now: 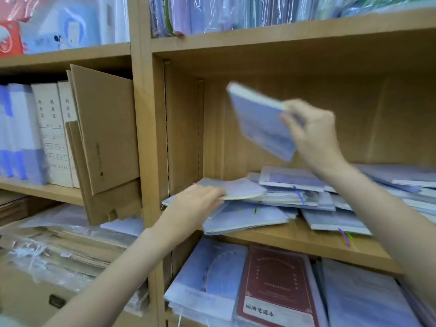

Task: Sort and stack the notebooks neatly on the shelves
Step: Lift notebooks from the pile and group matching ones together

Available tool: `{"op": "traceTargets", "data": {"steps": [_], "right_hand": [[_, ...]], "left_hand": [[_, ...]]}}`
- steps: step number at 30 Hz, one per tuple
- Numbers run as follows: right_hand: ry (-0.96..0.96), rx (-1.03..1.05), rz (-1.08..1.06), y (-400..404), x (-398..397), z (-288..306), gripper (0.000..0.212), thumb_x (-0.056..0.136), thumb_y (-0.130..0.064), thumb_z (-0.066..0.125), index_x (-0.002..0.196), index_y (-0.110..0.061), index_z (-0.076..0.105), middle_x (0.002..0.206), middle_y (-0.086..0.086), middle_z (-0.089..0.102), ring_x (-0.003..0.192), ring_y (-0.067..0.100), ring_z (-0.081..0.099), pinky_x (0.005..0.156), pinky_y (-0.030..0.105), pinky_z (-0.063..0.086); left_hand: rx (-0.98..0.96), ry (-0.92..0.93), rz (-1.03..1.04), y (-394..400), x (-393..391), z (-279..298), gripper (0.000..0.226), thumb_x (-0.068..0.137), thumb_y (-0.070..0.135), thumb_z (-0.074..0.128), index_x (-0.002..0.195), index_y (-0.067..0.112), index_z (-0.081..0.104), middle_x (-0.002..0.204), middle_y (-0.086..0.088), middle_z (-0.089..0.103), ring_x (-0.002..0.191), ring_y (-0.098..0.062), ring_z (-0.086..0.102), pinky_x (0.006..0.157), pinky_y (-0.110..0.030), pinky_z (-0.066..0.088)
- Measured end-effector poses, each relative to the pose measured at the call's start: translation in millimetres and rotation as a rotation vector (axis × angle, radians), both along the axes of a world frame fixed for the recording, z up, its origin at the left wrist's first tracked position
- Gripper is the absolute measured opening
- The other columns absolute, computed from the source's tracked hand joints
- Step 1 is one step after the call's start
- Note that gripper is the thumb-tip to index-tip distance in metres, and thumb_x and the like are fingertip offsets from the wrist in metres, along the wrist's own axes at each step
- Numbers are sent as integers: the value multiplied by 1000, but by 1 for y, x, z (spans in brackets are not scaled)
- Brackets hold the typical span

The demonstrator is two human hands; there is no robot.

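Note:
My right hand (311, 135) grips a pale purple notebook (259, 119) by its right edge and holds it tilted in the air inside the middle shelf bay, blurred by motion. Below it, several similar purple notebooks (290, 180) lie in a loose, untidy heap on the wooden shelf board (295, 241). My left hand (195, 201) reaches in from the lower left and holds the left edge of a bent notebook (240, 188) on top of the heap, fingers curled around it.
The shelf below holds flat purple notebooks (212, 274) and a dark red notebook (276, 286). Left bay: white box files (52, 133) and leaning brown cardboard folders (106, 128). The top shelf has upright wrapped notebooks (236, 13). A wooden upright (146, 138) divides the bays.

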State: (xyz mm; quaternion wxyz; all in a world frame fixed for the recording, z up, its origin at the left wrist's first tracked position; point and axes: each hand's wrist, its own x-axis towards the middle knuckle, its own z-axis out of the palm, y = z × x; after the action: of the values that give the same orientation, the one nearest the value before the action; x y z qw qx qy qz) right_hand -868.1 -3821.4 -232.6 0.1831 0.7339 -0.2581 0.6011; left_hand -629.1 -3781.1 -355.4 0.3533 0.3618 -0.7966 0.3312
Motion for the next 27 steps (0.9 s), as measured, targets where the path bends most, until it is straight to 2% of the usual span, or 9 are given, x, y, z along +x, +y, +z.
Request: {"op": "traceTargets", "data": {"steps": [3,7,9,14,19,21,23,25,27], "right_hand": [[454,138,91,-5,7,-52,34,87,-27,47,93,-4,71,88,8,72,77,20,67,72,16,43],[735,136,84,-2,25,-109,35,87,-30,44,95,-10,73,91,2,73,84,18,69,75,25,49],[703,210,140,0,26,-107,38,89,-30,44,102,-8,71,97,5,72,90,21,68,82,23,43],[642,291,229,5,26,-109,46,96,-42,39,108,-9,68,106,4,69,109,19,58,95,24,39],[418,490,211,11,5,-120,25,90,-51,47,107,-39,60,129,-12,49,130,12,28,107,16,16],[285,661,163,13,5,-125,15,89,-41,57,105,-41,57,131,-7,42,130,15,32,107,24,22],[91,780,129,16,10,-126,29,84,-38,64,111,-32,56,123,-3,40,118,16,45,99,27,36],[-63,928,110,20,16,-122,47,80,-43,67,121,-27,52,122,-2,38,109,14,50,91,24,37],[-252,1146,317,22,22,-118,59,79,-41,69,129,-20,47,130,-1,39,107,16,56,91,27,43]], "left_hand": [[77,283,-11,4,5,-26,37,82,36,55,113,18,47,116,-3,59,109,-17,49,95,-25,35],[285,670,-60,19,18,-54,60,74,21,72,124,29,40,124,8,43,112,8,40,93,-7,32],[361,715,-90,25,21,-52,63,77,10,73,118,43,38,117,22,47,101,11,50,80,-3,40],[424,851,-117,25,30,-45,53,78,7,72,111,42,48,112,8,53,93,8,57,76,-4,43],[847,1592,-625,45,31,-49,36,77,17,65,112,10,58,107,-15,67,94,-17,68,73,-23,56],[949,1758,-662,47,32,-40,25,89,21,54,108,6,59,99,-14,70,87,-18,70,65,-21,56],[993,1857,-621,45,32,-27,23,94,21,49,103,3,60,90,-13,70,76,-15,71,58,-20,56],[1079,1855,-616,42,28,-15,23,93,22,52,103,3,60,87,-13,72,75,-15,71,57,-21,56],[1187,1760,-582,39,20,-6,23,90,19,58,107,4,60,96,-12,72,81,-15,71,61,-22,57]]}}
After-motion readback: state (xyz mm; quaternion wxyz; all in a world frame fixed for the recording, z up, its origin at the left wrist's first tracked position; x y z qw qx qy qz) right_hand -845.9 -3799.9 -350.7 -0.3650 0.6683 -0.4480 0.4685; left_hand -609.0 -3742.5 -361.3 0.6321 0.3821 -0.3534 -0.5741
